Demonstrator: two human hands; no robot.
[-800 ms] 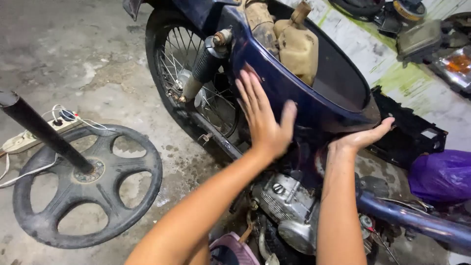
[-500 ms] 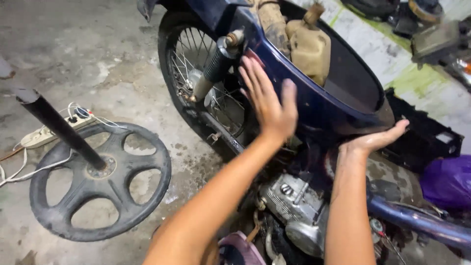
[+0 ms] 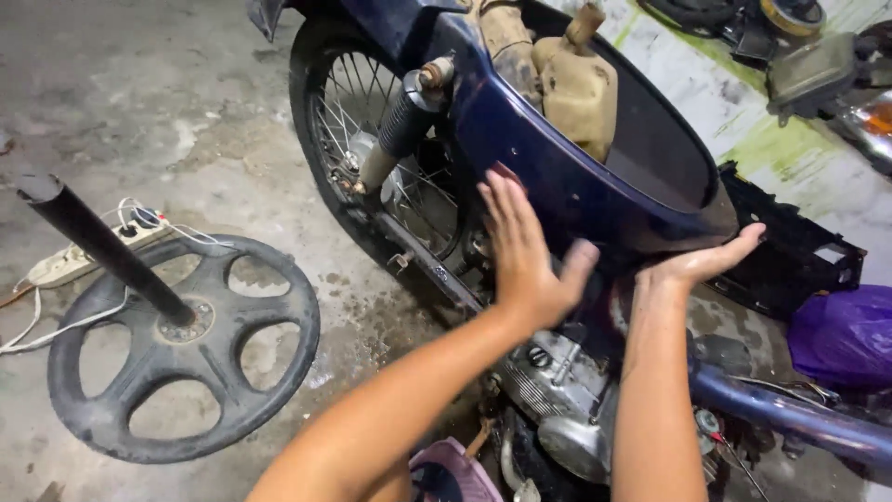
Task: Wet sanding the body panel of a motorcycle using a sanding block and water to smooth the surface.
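A dark blue body panel (image 3: pixel 548 177) of a stripped motorbike curves across the middle of the head view. My left hand (image 3: pixel 525 256) lies flat against its near side, fingers spread and pointing up. My right hand (image 3: pixel 701 262) cups the panel's lower front end from below, palm up. Inside the panel sits a dirty tan tank (image 3: pixel 576 84). Under my hands is the grey engine (image 3: pixel 567 400). The spoked rear wheel (image 3: pixel 372 158) and a shock absorber (image 3: pixel 404 125) stand to the left of my left hand.
A black round stand base (image 3: pixel 186 344) with a slanted black pole (image 3: pixel 98 246) lies on the concrete floor at left, beside a white power strip (image 3: pixel 70 260) with cables. A purple bag (image 3: pixel 841 335), a black plastic part (image 3: pixel 799 256) and a blue frame tube (image 3: pixel 790 418) are at right.
The view has shifted, so the motorbike and stand sit further right in frame. My left hand has slid slightly lower on the panel. My right hand stays under the panel's front end.
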